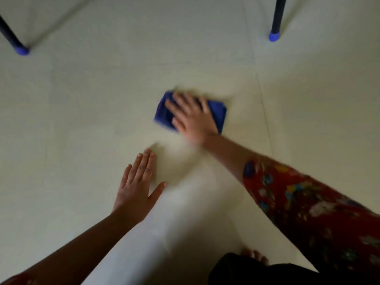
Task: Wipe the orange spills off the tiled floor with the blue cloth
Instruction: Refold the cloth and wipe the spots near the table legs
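Palm pressure is doing the work: I am pressing my right hand (191,118) flat on the blue cloth (219,114), fingers straight and spread, nothing curled round it. The cloth is lying folded in the middle of the floor (82,120), directly under that hand, with its long side running left to right and its right end sitting a little nearer to me. Blue is showing past my fingertips on the left and past my knuckles on the right.

My left hand (136,190) is resting open on the tiles, nearer to me and to the left of the cloth, well apart from it and holding nothing. The right hand is the one on the cloth, so I am judging that any sweep belongs to it, most likely across the cloth's short side.

No orange is showing anywhere. The picture is blurring around the cloth and my right wrist, and a dull patch between my hands could be wetness or shadow; I cannot tell which. Whatever is lying under the cloth is hidden. Two dark furniture legs (277,17) with blue caps are standing far off, cut off by the top edge.
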Action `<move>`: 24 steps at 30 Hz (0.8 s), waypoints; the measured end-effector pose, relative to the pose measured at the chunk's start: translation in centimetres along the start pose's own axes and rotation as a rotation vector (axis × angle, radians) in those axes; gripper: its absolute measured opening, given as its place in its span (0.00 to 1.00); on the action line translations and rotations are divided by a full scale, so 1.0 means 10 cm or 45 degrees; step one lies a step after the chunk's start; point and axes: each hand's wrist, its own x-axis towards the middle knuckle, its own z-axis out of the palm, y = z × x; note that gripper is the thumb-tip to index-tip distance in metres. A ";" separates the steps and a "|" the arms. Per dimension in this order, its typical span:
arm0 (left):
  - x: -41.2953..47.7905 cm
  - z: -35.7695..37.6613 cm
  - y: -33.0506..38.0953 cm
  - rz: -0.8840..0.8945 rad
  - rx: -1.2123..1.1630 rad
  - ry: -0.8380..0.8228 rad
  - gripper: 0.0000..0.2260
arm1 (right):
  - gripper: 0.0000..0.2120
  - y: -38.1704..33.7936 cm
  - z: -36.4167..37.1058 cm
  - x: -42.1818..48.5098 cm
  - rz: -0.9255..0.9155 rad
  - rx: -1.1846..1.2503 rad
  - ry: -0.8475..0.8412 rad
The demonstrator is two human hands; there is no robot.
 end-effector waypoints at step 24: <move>-1.13 -0.01 -1.09 0.327 0.063 -0.098 0.37 | 0.28 -0.15 -0.11 -1.23 0.286 -0.110 -0.160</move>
